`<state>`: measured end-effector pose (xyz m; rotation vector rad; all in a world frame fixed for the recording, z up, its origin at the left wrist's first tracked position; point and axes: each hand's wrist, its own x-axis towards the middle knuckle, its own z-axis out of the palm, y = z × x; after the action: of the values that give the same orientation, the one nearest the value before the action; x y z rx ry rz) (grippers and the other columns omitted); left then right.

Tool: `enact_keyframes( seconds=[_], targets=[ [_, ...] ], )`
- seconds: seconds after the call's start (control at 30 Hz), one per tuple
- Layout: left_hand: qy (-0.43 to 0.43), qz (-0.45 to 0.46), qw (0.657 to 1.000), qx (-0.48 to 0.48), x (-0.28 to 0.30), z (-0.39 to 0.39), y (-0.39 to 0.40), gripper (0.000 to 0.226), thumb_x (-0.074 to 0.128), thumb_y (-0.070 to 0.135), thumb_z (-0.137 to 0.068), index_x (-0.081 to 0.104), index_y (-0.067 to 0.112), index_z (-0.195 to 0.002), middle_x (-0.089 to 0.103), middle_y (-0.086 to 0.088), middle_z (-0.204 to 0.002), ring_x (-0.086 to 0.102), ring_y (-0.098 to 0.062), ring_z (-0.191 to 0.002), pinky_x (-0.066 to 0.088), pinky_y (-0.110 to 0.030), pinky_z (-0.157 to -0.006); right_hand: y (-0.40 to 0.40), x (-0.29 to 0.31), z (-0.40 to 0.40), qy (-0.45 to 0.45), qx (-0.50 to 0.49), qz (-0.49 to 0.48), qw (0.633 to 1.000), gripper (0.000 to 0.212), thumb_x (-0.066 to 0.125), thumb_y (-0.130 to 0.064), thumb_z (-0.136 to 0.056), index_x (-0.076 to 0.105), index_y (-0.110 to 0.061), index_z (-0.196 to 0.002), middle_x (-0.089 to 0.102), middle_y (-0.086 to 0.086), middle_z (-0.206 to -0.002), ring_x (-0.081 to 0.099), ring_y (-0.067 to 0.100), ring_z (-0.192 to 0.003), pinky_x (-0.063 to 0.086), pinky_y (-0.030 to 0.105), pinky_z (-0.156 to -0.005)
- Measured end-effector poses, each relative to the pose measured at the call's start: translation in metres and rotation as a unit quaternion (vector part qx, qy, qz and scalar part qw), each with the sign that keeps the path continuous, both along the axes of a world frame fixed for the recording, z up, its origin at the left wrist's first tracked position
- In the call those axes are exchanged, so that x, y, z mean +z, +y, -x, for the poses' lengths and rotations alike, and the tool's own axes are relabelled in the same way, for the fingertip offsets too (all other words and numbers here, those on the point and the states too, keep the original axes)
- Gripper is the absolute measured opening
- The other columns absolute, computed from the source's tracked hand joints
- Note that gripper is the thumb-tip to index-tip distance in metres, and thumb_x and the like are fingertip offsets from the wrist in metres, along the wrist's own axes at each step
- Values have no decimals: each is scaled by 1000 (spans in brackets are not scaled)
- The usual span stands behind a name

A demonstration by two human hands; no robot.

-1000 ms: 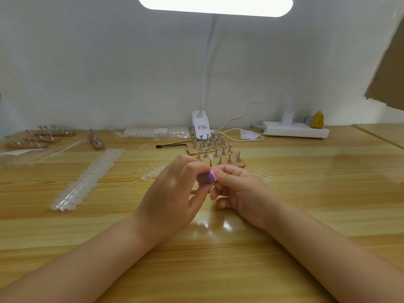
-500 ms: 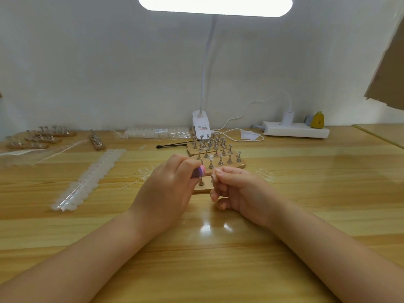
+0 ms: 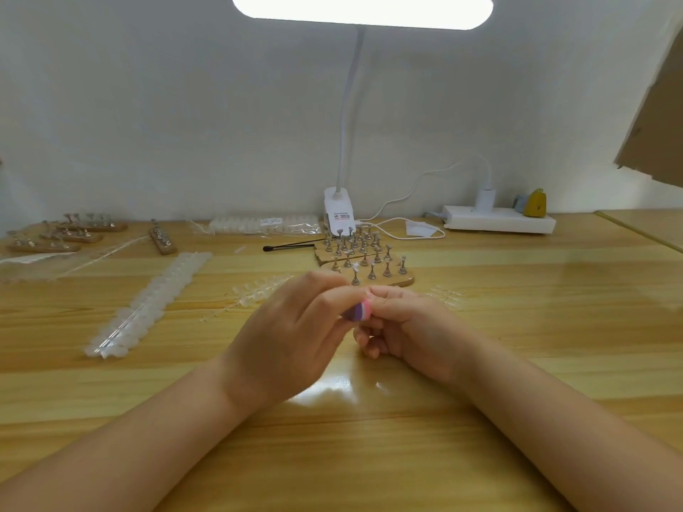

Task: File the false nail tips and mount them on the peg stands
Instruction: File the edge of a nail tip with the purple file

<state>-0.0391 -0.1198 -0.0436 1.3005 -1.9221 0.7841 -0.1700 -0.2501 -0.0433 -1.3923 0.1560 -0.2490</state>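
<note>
One nail tip, barely visible, is pinched in the right hand [image 3: 403, 323] and filed with the buffer block [image 3: 357, 311] gripped by the left hand [image 3: 292, 334]; mounting on a peg stand [image 3: 369, 269] probably comes next.

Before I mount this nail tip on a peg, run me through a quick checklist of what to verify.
1. File block held in left hand: ok.
2. Nail tip pinched in right hand: cannot tell, the fingers hide it.
3. Filed edge smooth: cannot tell, too small.
4. Peg stand just beyond the hands: ok.
5. Free pegs on that stand: ok, most look bare.
6. Spare tip strips on the table at left: ok.
</note>
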Motion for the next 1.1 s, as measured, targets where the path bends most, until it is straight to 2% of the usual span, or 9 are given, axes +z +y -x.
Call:
enact_keyframes(
  seconds=[0.07, 0.2, 0.4, 0.47, 0.57, 0.73, 0.8, 0.97, 1.1],
  targets=[
    [-20, -8, 1000, -1, -1, 3, -1, 22, 54, 10, -93, 47, 12, -113, 62, -15, -101, 62, -25, -88, 53, -33, -79, 0, 1, 0, 1, 7, 3, 1000, 13, 53, -22, -87, 58, -13, -80, 44, 3, -68, 51, 13, -60, 42, 23, -55],
    [23, -16, 997, 65, 2, -4, -1, 22, 51, 11, -90, 45, 12, -112, 62, -17, -98, 63, -30, -84, 54, -43, -72, 0, 3, 1, 11, 20, 3, 1000, 17, 53, -24, -85, 54, -16, -71, 41, -3, -60, 50, 15, -61, 41, 22, -56],
    [-8, 2, 1000, -6, -1, 4, 0, 22, 53, 10, -92, 46, 12, -113, 63, -16, -99, 59, -23, -92, 51, -32, -83, 1, 1, 0, 4, 2, -6, 1000, 16, 55, -17, -92, 63, -14, -79, 50, 2, -66, 51, 13, -59, 43, 24, -55],
    [-11, -12, 999, 34, 0, 2, -1, 20, 52, 11, -92, 46, 12, -112, 64, -16, -98, 62, -27, -86, 53, -38, -77, 0, 2, 0, 9, -10, -14, 1000, 15, 53, -17, -92, 61, -12, -80, 48, 1, -64, 50, 14, -59, 43, 24, -54],
    [11, -16, 995, 94, 3, -5, 0, 21, 51, 12, -91, 45, 13, -110, 62, -16, -97, 62, -30, -80, 53, -45, -68, 2, 3, -2, 14, -42, -32, 999, 17, 59, -28, -82, 59, -14, -73, 41, -3, -57, 48, 14, -57, 42, 24, -52],
    [-64, 34, 996, 54, 1, -2, 0, 25, 60, 8, -91, 49, 13, -112, 64, -13, -97, 62, -26, -78, 51, -34, -73, 2, 2, -4, 16, -58, -29, 998, 24, 65, -32, -77, 57, -10, -85, 40, 6, -70, 47, 13, -58, 40, 23, -51],
    [-70, 50, 995, 47, -1, -2, 0, 33, 65, 5, -87, 49, 15, -113, 57, -7, -104, 62, -25, -79, 49, -31, -76, 1, 1, -4, 16, -58, -29, 998, 27, 65, -32, -78, 55, -9, -88, 38, 9, -75, 47, 12, -57, 39, 22, -52],
    [-111, 43, 991, 66, -8, -5, -1, 32, 67, 8, -87, 52, 20, -113, 46, -3, -108, 62, -23, -86, 49, -33, -83, 2, 1, -4, 13, -51, -7, 999, 15, 66, -27, -82, 65, -12, -79, 52, -2, -61, 47, 8, -54, 40, 20, -51],
    [-81, 14, 990, 117, -2, -8, -1, 34, 68, 1, -81, 56, 14, -110, 62, -14, -97, 60, -28, -79, 53, -41, -70, 1, 4, -2, 22, -58, -38, 997, 17, 63, -26, -77, 54, -12, -80, 42, -8, -53, 45, 8, -51, 38, 20, -48]
  ],
)
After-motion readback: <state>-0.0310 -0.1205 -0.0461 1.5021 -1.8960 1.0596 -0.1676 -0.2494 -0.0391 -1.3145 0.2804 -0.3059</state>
